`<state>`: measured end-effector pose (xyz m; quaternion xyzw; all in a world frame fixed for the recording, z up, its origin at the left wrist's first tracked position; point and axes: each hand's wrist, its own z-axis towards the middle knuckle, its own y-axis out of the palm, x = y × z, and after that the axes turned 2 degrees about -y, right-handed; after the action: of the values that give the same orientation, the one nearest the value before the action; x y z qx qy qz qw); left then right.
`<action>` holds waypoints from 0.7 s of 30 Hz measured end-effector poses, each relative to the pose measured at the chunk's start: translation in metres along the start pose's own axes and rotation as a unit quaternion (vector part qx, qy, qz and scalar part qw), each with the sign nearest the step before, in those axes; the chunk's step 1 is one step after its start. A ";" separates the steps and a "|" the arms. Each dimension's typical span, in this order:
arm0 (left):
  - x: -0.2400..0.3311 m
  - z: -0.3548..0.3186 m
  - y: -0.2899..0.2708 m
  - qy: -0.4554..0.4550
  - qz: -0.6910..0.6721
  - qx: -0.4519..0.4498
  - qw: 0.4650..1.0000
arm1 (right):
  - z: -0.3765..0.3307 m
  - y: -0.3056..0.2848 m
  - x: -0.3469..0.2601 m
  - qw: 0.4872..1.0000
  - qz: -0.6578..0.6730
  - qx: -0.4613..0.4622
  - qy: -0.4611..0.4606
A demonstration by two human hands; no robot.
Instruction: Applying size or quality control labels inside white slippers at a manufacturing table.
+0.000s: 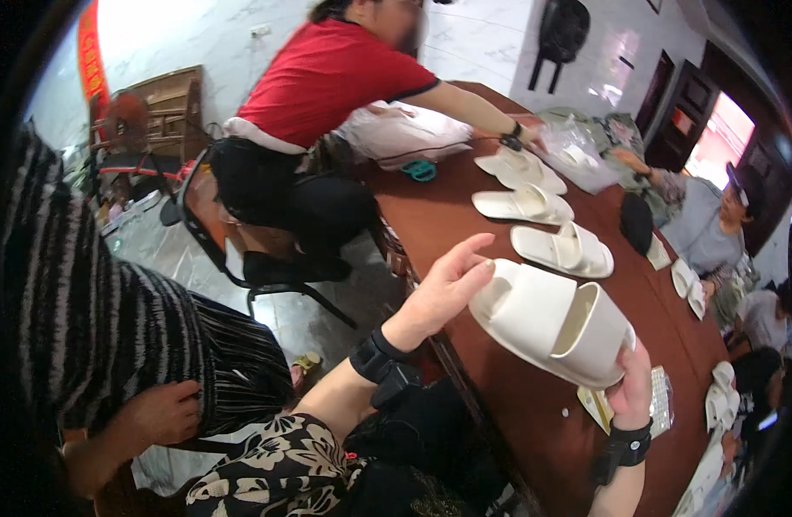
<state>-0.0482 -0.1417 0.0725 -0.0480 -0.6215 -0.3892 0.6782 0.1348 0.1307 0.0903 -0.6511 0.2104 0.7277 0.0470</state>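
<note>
A white slide slipper (527, 303) is held tilted above the brown table, its broad strap toward the lower right. My right hand (630, 388) grips it at the strap end, the thumb along the edge and the other fingers partly hidden under it. At the heel end, my left hand (443, 289) has its fingers stretched out and apart, with the thumb tip at the slipper's edge; whether it bears any weight is hard to tell. Just beyond lie more white slippers, among them a nearer slipper (566, 250) and one behind it (523, 205).
The brown table (465, 345) runs away from me. A person in red (323, 82) reaches over its far end, near plastic bags (581, 155) and teal scissors (420, 171). Under my right hand lies a packet (663, 401). Someone in striped clothes stands left; others sit along the right side.
</note>
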 end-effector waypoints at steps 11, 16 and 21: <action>-0.089 0.032 -0.032 0.149 0.451 0.044 0.879 | -0.180 -0.282 -0.064 0.865 0.149 0.368 -0.307; -0.083 0.045 -0.039 0.162 0.529 0.038 0.832 | -0.164 -0.275 -0.034 0.925 0.200 0.257 -0.195; -0.084 0.053 -0.045 0.138 0.522 -0.032 0.841 | -0.071 -0.154 -0.044 0.967 0.017 0.246 -0.069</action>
<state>-0.1109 -0.1042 -0.0085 -0.3322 -0.3919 0.0001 0.8579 0.2595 0.2531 0.0906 -0.5643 0.3902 0.6973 0.2074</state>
